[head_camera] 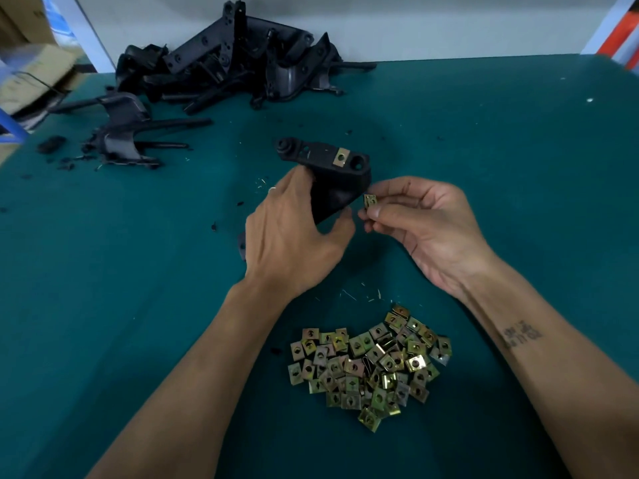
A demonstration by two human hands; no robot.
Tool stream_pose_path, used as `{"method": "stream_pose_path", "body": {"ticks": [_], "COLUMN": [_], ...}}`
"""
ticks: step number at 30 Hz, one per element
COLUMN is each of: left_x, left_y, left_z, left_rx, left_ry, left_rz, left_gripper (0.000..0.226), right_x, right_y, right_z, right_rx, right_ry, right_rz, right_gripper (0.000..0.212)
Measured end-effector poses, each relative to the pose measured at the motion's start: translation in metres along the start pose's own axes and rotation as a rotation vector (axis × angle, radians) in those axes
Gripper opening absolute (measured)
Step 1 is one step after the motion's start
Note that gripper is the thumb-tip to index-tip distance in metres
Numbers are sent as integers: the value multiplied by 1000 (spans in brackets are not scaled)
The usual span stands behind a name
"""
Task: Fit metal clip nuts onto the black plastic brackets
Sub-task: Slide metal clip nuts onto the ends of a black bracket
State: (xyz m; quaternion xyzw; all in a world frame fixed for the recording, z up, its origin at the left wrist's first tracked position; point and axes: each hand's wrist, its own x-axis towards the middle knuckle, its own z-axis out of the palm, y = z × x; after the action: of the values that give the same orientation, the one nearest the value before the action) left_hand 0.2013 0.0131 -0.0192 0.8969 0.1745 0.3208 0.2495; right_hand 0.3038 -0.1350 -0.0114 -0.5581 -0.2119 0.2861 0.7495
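The left hand (294, 233) grips a black bracket (332, 174) with one clip nut (341, 157) already fitted. The right hand (425, 223) pinches a loose nut (370, 201) just beside it. A heap of nuts (370, 364) lies on the green tabletop (518, 167).

On the table (518, 167) we have a pile of clip nuts (370, 364) nearest us, lying between our forearms. Beyond it, our left hand (294, 233) holds a bracket (328, 174) above the table's middle, with one fitted clip nut (340, 157) on the bracket's top edge. Our right hand (425, 223), just right of the bracket, pinches a loose clip nut (370, 200) beside it. Behind, at the far left, lies a heap of brackets (235, 60), with two more brackets (121, 133) in front of the heap, further left.
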Motion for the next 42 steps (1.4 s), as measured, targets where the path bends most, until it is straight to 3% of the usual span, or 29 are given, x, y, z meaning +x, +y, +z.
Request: {"method": "stream_pose_path", "body": {"ticks": [7, 10, 19, 25, 30, 34, 39, 42], "left_x": [-3, -3, -1, -1, -2, -2, -6, -6], "left_y": [0, -1, -7, -7, -6, -5, -5, -5], "left_z": [3, 4, 4, 4, 2, 1, -2, 0], "left_rx": [-130, -148, -117, -172, 73, 211, 189, 210], "left_ry": [7, -7, -59, -12, -11, -117, -110, -128], "left_rz": [119, 123, 153, 169, 201, 233, 252, 302], "left_gripper": [25, 31, 18, 24, 38, 75, 52, 52], "right_x": [5, 4, 1, 2, 7, 7, 5, 2], "right_y": [4, 6, 0, -4, -11, -13, -11, -10], "right_z": [0, 0, -4, -8, -19, -21, -16, -10], "right_rx": [-30, -159, -283, -202, -21, 75, 16, -49], "right_ry": [83, 30, -66, -26, 128, 135, 137, 132], "right_rz": [-9, -22, -46, -61, -62, -51, -82, -117], "right_gripper": [18, 19, 22, 22, 17, 15, 15, 18]}}
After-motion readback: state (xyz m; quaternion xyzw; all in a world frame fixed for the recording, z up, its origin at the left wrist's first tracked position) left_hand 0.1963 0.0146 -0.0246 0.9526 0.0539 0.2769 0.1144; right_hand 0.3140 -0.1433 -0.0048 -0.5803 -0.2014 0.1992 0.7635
